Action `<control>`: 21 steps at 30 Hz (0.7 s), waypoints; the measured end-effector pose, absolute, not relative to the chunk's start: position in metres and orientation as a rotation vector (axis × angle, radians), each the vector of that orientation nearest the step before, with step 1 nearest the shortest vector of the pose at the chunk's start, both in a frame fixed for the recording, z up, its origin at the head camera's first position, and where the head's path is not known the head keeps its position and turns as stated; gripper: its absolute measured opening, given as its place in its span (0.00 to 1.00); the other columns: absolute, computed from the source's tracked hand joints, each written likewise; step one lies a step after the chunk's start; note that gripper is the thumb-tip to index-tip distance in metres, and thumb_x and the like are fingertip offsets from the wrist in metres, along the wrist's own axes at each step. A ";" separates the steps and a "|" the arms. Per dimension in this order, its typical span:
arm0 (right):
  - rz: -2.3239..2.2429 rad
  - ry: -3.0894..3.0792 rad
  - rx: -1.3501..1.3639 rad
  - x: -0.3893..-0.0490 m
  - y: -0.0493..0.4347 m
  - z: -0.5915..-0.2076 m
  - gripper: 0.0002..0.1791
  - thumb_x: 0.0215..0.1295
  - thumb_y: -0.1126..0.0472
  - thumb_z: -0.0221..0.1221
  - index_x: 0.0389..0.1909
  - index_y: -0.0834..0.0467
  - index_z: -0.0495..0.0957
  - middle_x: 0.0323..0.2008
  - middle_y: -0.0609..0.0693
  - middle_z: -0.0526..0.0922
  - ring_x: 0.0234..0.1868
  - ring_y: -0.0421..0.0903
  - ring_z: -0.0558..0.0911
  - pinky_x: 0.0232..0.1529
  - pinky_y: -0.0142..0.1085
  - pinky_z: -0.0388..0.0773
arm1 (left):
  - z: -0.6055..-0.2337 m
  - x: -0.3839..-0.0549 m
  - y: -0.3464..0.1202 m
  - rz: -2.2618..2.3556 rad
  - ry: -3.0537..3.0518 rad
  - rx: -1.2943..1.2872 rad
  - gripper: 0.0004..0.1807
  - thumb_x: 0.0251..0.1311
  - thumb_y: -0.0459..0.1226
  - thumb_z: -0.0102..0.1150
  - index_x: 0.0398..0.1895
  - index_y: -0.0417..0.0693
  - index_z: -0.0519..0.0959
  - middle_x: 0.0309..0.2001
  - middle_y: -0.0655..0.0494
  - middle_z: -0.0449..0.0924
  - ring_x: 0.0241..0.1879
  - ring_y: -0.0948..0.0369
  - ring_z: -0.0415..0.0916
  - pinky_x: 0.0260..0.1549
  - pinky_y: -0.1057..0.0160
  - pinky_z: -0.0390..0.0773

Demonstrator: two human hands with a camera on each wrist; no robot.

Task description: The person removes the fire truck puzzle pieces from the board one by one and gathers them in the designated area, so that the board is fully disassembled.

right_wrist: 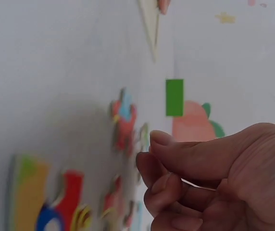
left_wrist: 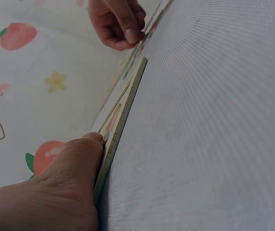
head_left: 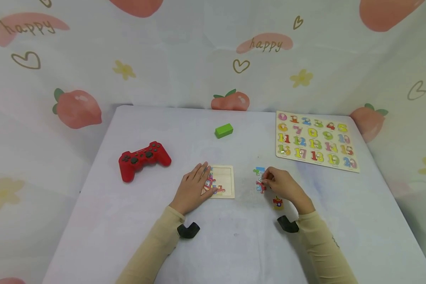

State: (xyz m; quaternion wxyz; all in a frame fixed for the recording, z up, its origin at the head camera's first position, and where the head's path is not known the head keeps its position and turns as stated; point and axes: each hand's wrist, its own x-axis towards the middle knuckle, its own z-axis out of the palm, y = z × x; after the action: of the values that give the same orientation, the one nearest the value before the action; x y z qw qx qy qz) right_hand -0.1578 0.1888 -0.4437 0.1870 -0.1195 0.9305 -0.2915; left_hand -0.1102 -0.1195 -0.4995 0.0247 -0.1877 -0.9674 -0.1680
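Note:
My left hand (head_left: 192, 188) lies flat with fingers spread over the left side of a small wooden jigsaw board (head_left: 228, 173). Several colourful pieces fill part of that board, partly under the hand; its right side shows bare wood. To the right, my right hand (head_left: 284, 184) is at a group of loose jigsaw pieces (head_left: 260, 187), thumb and forefinger brought close together. In the right wrist view the right hand (right_wrist: 190, 173) has curled fingers, and whether a piece is pinched at the tips is unclear. Nearer the wrist lies a red-and-yellow jigsaw piece (head_left: 278, 203).
A red game controller (head_left: 144, 159) lies on the left of the white-covered table (head_left: 220, 244). Toward the back is a green block (head_left: 224, 130). At the back right lies a wooden number board (head_left: 316, 142). Black wrist cameras (head_left: 188, 230) sit on both wrists.

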 end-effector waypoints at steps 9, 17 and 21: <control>-0.897 2.585 -0.549 -0.149 0.144 -0.442 0.03 0.64 0.65 0.60 0.36 0.59 0.75 0.30 0.49 0.79 0.29 0.42 0.74 0.31 0.34 0.73 | -0.505 -0.112 -0.121 -0.572 -3.039 -0.579 0.37 0.65 0.59 0.48 0.74 0.57 0.57 0.76 0.52 0.49 0.75 0.54 0.43 0.63 0.48 0.59; -0.883 2.625 -0.715 -0.132 0.091 -0.457 0.11 0.61 0.63 0.64 0.42 0.60 0.75 0.31 0.48 0.75 0.30 0.41 0.72 0.33 0.33 0.72 | -0.505 -0.112 -0.122 -0.547 -3.021 -0.612 0.36 0.66 0.58 0.47 0.74 0.57 0.57 0.75 0.50 0.49 0.75 0.52 0.44 0.63 0.47 0.59; -0.829 2.691 -0.711 -0.127 0.080 -0.461 0.13 0.59 0.61 0.66 0.43 0.58 0.75 0.32 0.48 0.75 0.32 0.42 0.74 0.35 0.36 0.75 | -0.504 -0.113 -0.122 -0.519 -3.052 -0.610 0.35 0.67 0.57 0.45 0.74 0.56 0.56 0.76 0.50 0.47 0.75 0.52 0.43 0.64 0.48 0.58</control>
State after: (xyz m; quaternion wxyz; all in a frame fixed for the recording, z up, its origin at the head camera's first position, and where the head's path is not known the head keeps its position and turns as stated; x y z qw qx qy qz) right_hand -0.1266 0.0805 -0.4606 0.1185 -0.2431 0.9201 -0.2834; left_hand -0.1126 -0.1218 -0.5040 -0.0066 -0.1932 -0.9672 -0.1646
